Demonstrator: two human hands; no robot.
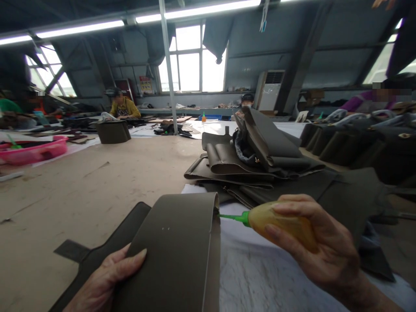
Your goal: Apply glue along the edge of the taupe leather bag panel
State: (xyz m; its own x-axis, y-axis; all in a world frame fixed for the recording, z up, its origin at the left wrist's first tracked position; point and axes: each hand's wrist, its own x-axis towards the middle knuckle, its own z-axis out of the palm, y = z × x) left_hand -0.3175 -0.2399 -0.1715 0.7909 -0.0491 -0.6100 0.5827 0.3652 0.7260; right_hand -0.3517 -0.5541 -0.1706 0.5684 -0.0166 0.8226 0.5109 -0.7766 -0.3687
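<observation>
In the lower middle of the head view is a dark olive bag piece point(172, 247), folded over, with two small holes in its front panel. My left hand point(112, 275) is closed on its left side, the thumb lying on the front panel. A dark flap with a tab point(73, 250) sticks out beyond that hand. My right hand point(320, 236) is wrapped around a yellowish glue bottle point(264, 219) with a green cap. The bottle is tilted nearly level, and its thin green nozzle tip meets the piece's right edge near the top fold.
A pile of dark bag pieces point(253, 160) lies beyond my hands. Finished-looking bags point(344, 138) stand in a row at right. A pink basin point(35, 151) sits at far left, a dark box-shaped piece point(113, 132) behind. A pole point(169, 65) rises mid-table. Several people work farther back.
</observation>
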